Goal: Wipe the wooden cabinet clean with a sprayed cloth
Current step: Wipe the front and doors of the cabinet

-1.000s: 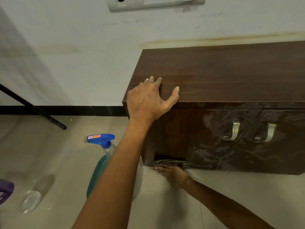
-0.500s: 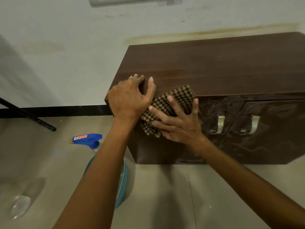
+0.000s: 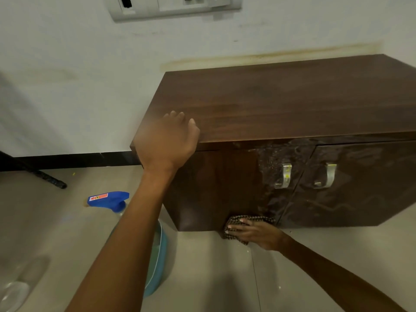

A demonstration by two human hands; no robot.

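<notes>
Cabinet: a dark brown wooden cabinet with a flat top is seen standing on the floor against a white wall; two doors are fitted to its front.
Door handles: two curved silver metal handles are mounted side by side, one on each door, near the seam between them.
Door surface: the left part of the front is seen as plain dark wood; a mottled, glossy patch is noted around the handles and across the right door.
Left hand: the left hand is laid palm down on the top's front left corner, fingers spread over the edge, nothing held.
Right hand: the right hand is pressed flat, fingers extended, on the cloth at the bottom edge of the left door.
Cloth: a brown-and-cream checked cloth is held against the cabinet's lower front edge, just above the floor, partly covered by the right hand.
Spray bottle: a clear spray bottle with a blue trigger head is seen upright on the floor left of the cabinet, partly hidden behind the left forearm.
Basin: a teal round basin is noted on the floor beside the bottle, mostly hidden by the forearm.
Floor: beige glossy tiles are recorded.
Wall fitting: a grey switch panel is fixed above the cabinet.
</notes>
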